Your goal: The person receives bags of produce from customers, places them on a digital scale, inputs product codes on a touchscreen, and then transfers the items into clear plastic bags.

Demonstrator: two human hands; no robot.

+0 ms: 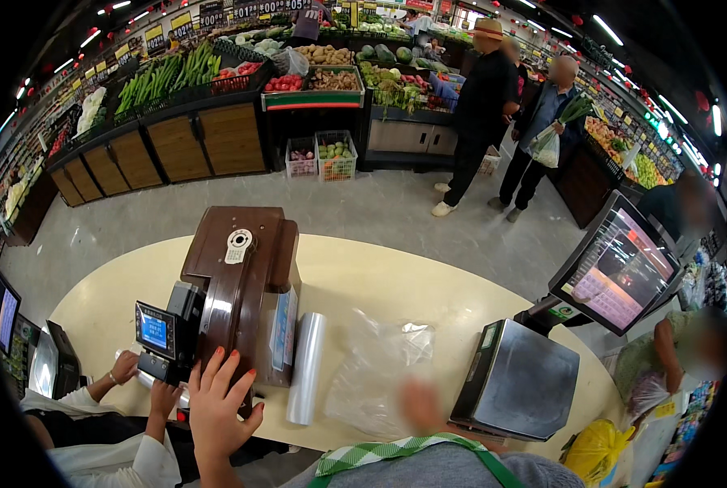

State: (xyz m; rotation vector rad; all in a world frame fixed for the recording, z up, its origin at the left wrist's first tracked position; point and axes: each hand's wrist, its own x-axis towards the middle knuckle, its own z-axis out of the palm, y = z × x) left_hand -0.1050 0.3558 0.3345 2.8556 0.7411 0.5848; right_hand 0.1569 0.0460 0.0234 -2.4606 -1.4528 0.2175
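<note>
My left hand (pixel 224 398), with orange nails, has its fingers spread against the near side of a brown boxy machine (pixel 241 285); it holds nothing. A small display (pixel 155 328) is fixed to the machine's left side. Just right of the machine lies a roll of clear plastic bags (pixel 305 370). A crumpled clear plastic bag (pixel 372 370) is spread on the cream counter (pixel 363 264). My right hand (pixel 422 405) is smeared at this bag's near right edge, so its fingers cannot be made out. Right of it stands a flat-topped weighing scale (pixel 520 380).
A tilted touch screen (pixel 624 264) rises behind the scale. Another person's hands (pixel 144 381) are at the counter's left end. A yellow bag (pixel 598 443) is at the lower right, near a person. Two shoppers stand past the counter, before vegetable stands (pixel 217 134).
</note>
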